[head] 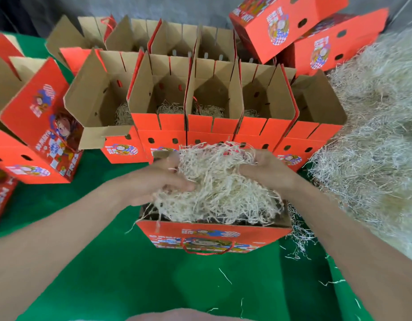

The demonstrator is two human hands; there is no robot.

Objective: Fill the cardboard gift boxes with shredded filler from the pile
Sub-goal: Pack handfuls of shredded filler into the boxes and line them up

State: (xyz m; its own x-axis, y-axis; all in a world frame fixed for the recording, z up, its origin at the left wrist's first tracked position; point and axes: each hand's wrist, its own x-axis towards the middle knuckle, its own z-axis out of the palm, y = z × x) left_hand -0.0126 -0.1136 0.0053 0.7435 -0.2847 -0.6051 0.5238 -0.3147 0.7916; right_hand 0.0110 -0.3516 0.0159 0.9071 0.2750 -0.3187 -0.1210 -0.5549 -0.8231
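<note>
Just above the nearest box [214, 230], the left hand [154, 181] and right hand [267, 172] grip one wad of filler [214, 181], and loose strands overhanging the rim could fall onto the green cloth [96, 262].

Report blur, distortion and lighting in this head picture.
Head view: wide-angle bowing tilts the open red cardboard gift boxes outward; head view: the pale shredded filler pile looks soft and washed out; head view: light is even, without hard shadows on the green cloth.
</note>
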